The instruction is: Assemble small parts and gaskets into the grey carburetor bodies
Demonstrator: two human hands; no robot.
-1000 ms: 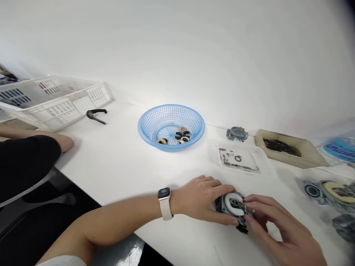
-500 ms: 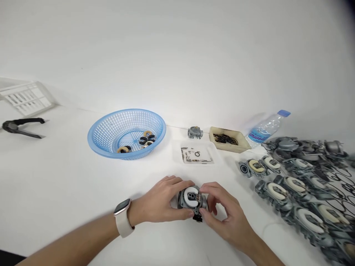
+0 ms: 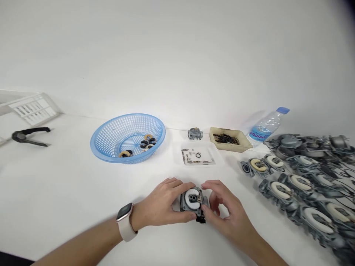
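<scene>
A grey metal carburetor [image 3: 183,207] with a white C-shaped float [image 3: 188,200] on top rests on the white table in front of me. My left hand [image 3: 168,203], with a watch on the wrist, grips its left side, thumb along the near edge and fingers over the far edge. At the right side is my right hand [image 3: 229,207]: its thumb presses by the float's hinge end and its index finger reaches to the far right edge. The other right fingers curl under. Whatever small part may lie between thumb and index cannot be made out.
A blue basket [image 3: 95,147] holds several floats. Beyond the hands are a clear tray [image 3: 217,157] of small brass parts and an O-ring, another carburetor [image 3: 195,133], a cream tray [image 3: 244,142] of black rings and a water bottle [image 3: 262,131]. Several carburetors [image 3: 281,192] crowd the right.
The view has shifted slightly, so things on the left sit a little lower and further right. Both hands keep nearly the same hold on the carburetor; the right index finger has lifted slightly.
</scene>
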